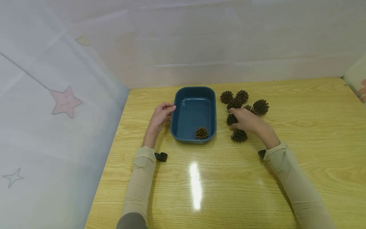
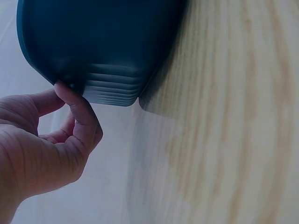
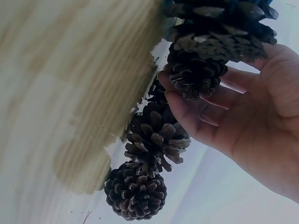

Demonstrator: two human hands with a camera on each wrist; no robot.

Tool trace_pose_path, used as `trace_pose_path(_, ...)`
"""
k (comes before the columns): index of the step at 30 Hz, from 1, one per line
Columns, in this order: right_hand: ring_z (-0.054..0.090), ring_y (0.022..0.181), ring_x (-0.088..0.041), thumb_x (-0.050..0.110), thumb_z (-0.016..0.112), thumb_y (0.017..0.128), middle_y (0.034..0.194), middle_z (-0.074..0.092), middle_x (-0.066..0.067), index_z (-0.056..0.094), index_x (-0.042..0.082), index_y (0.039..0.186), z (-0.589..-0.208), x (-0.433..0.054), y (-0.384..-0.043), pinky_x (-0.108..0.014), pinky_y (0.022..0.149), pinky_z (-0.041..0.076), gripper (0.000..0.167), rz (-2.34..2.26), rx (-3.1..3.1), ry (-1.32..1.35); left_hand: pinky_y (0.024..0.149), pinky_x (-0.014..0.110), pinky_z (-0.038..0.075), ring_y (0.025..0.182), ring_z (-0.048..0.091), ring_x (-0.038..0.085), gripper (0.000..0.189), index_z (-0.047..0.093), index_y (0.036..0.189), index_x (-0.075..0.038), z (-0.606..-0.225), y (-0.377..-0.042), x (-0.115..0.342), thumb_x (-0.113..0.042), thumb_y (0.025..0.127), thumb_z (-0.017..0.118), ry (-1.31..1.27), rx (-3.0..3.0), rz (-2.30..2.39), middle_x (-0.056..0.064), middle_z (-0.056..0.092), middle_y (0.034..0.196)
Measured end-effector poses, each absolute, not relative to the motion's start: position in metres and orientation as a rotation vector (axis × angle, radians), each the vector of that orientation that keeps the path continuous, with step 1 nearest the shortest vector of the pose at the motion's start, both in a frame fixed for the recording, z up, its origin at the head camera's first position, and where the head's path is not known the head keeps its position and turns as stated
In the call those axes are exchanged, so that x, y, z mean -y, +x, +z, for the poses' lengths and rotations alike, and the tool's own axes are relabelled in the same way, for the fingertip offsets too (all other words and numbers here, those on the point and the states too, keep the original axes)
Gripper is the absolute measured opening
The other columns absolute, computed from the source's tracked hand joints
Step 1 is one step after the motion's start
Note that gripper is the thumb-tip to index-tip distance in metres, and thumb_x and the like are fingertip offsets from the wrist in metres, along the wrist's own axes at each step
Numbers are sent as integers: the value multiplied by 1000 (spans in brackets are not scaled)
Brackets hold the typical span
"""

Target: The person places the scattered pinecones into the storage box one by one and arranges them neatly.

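A dark blue rectangular tub (image 1: 193, 114) stands on the table, with one brown pine cone (image 1: 201, 133) in its near right corner. My left hand (image 1: 160, 117) pinches the tub's left rim between thumb and finger, as the left wrist view shows close up. To the right of the tub, my right hand (image 1: 246, 121) reaches down into a group of pine cones. Its fingers curl round a small pine cone (image 3: 196, 77); a nearer pine cone (image 3: 222, 30) hides the thumb in the right wrist view.
Several other pine cones lie around the right hand, among them one at the far right (image 1: 260, 107) and one nearer me (image 1: 239, 136). The wooden table (image 1: 226, 184) meets a pale cloth-covered wall (image 1: 194, 41) at the back and another on the left.
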State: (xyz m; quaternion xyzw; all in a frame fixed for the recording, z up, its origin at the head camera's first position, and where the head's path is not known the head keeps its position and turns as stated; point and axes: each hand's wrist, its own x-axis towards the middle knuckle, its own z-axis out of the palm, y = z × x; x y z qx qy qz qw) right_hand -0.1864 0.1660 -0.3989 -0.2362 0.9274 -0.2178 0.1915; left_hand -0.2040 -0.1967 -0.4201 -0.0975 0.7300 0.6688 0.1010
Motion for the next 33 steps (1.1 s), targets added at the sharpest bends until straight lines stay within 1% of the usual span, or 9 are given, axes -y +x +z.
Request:
trace_pose_path(2,62,117,-44,13,77,96,143,53,-32,39,-10,151,-398,-167,-186,-56,99,50,71,-623,-2617,-670,64,23,52,81,60,15,36,62,129,-3,-420,-204,196,-25,102,70,-287,-2161,1974,11,63,108)
trace_pose_path(6,69,102,-36,14,78,95,120,68,-23,40,-9,151,-396,-168,-186,-56,96,51,71,-648,-2634,-673,64,23,52,80,60,15,34,62,128,-3,-419,-204,196,-24,102,70,-283,-2172,1973,10,63,107)
trace_pose_path(8,70,96,-33,14,78,96,110,72,-19,40,-9,151,-395,-169,-185,-56,95,52,71,-660,-2637,-677,63,23,51,79,60,14,33,62,128,-3,-419,-204,196,-24,102,69,-281,-2174,1973,10,63,107)
trace_pose_path(9,70,95,-33,14,78,96,109,72,-18,40,-8,151,-395,-169,-185,-55,94,52,71,-665,-2640,-678,63,23,51,79,60,14,33,62,128,-3,-419,-203,196,-24,102,69,-281,-2174,1973,10,63,107)
trace_pose_path(15,69,101,-38,16,77,97,126,65,-29,35,-7,154,-393,-169,-185,-56,95,52,75,-675,-2661,-678,63,23,52,80,60,14,33,63,128,-3,-419,-203,195,-23,103,69,-291,-2173,1972,10,63,108)
trace_pose_path(17,69,103,-40,17,76,97,128,64,-31,34,-7,155,-393,-169,-185,-58,97,51,76,-673,-2663,-673,63,23,52,80,60,15,33,63,128,-3,-420,-203,195,-23,103,69,-294,-2175,1970,10,63,108)
trace_pose_path(22,64,115,-46,19,77,97,135,59,-33,37,-6,154,-391,-170,-184,-60,101,48,74,-694,-2666,-659,63,23,52,80,61,14,33,63,128,-3,-420,-204,195,-24,102,69,-291,-2179,1967,10,63,108)
trace_pose_path(27,62,117,-48,23,78,96,137,56,-35,40,-5,152,-391,-169,-184,-60,100,48,73,-705,-2691,-652,63,23,52,79,60,14,34,62,128,-3,-420,-204,196,-24,102,69,-284,-2181,1968,8,63,105)
trace_pose_path(33,43,135,-54,26,82,93,140,52,-35,44,-2,150,-390,-170,-185,-67,104,41,74,-736,-2743,-624,64,23,52,79,60,14,34,62,128,-3,-421,-205,196,-24,102,69,-281,-2176,1967,8,62,105)
